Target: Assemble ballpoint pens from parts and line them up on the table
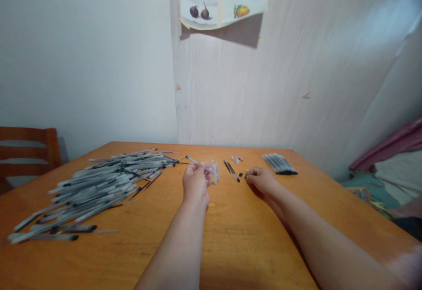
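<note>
My left hand (195, 182) is closed around a slim pen (192, 160) with a clear barrel and a dark end, tilted over the table. Close beside it lie several clear tube-like pieces (216, 172). My right hand (260, 179) rests low over the table with its fingers pinched together; whatever they hold, if anything, is too small to make out. Just left of those fingers sits a small black piece (241, 174). Between the hands are a few thin black refills (231, 169), and behind them some small white-and-clear tips (236, 159).
A large heap of pens and pen parts (105, 184) covers the left of the wooden table (237, 246). At the right, a neat row of clear pens with black ends (279, 164) lies flat. A wooden chair (29, 151) stands at left; a wall is behind the table.
</note>
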### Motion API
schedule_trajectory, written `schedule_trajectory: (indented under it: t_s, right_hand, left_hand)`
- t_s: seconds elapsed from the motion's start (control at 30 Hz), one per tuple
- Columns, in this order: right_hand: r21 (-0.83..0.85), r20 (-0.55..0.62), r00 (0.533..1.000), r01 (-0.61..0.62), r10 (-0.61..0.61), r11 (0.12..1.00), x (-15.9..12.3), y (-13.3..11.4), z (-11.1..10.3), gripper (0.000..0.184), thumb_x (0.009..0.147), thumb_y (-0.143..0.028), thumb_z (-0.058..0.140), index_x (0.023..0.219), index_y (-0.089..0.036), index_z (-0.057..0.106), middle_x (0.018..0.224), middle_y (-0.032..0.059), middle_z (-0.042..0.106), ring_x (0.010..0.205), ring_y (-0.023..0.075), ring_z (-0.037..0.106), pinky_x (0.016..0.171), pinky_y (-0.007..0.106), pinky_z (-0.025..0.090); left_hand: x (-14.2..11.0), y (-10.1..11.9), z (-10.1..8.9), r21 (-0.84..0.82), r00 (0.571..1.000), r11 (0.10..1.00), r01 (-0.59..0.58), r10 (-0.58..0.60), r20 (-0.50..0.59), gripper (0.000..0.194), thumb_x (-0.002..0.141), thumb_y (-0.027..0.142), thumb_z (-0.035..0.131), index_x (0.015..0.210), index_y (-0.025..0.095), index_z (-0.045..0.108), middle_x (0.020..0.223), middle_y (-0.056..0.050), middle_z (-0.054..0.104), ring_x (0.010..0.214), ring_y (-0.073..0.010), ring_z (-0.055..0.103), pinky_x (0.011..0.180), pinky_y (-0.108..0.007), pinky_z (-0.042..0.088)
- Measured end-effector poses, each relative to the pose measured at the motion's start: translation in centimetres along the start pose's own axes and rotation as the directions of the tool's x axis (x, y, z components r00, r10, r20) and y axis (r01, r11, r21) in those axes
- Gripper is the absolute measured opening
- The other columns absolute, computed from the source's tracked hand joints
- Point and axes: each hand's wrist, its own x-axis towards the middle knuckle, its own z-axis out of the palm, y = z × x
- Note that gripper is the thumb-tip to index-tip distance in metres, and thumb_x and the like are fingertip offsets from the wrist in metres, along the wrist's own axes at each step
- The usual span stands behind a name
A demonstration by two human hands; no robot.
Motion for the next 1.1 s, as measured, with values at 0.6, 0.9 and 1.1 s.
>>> schedule_trajectory:
  t_s: [0.6, 0.9, 1.1]
  right_hand:
    - [-0.365, -0.195, 0.976, 0.018, -0.095, 0.931, 2.4, 1.5, -3.1, 0.016, 0.074, -0.026, 0.056, 0.073, -0.017, 0.069, 0.075, 0.0069, 0.07, 0.07, 0.0184, 0.06, 0.063, 0.027, 0.04]
    - [-0.694, -0.108, 0.989, -0.005, -0.098, 0.72, 1.9, -0.1, -1.8, 0.042, 0.086, -0.043, 0.054, 0.112, -0.015, 0.072, 0.109, 0.0187, 0.067, 0.097, 0.0277, 0.062, 0.077, 0.034, 0.043]
    - [-0.727, -0.071, 0.997, -0.037, -0.021, 0.686, 1.9, -0.4, -1.2, 0.036, 0.088, -0.044, 0.051, 0.1, -0.02, 0.076, 0.107, 0.0156, 0.067, 0.099, 0.0274, 0.062, 0.079, 0.034, 0.044]
  left_hand:
    - [0.2, -0.4, 0.0, -0.007, 0.999, 0.999, 0.036, -0.036, 0.008, 0.01, 0.084, 0.022, 0.064, 0.083, 0.015, 0.056, 0.074, -0.004, 0.066, 0.053, -0.0057, 0.056, 0.052, -0.016, 0.045]
    - [-0.1, -0.4, 0.0, 0.01, 0.999, 0.999, 0.046, -0.046, 0.02, 0.012, 0.083, 0.024, 0.066, 0.084, 0.015, 0.057, 0.074, -0.005, 0.067, 0.053, -0.0061, 0.057, 0.052, -0.017, 0.045]
    - [-0.2, -0.4, 0.1, 0.032, 0.998, 0.998, 0.058, -0.059, 0.027, 0.009, 0.086, 0.022, 0.062, 0.086, 0.015, 0.056, 0.075, -0.004, 0.067, 0.054, -0.0054, 0.057, 0.053, -0.016, 0.046]
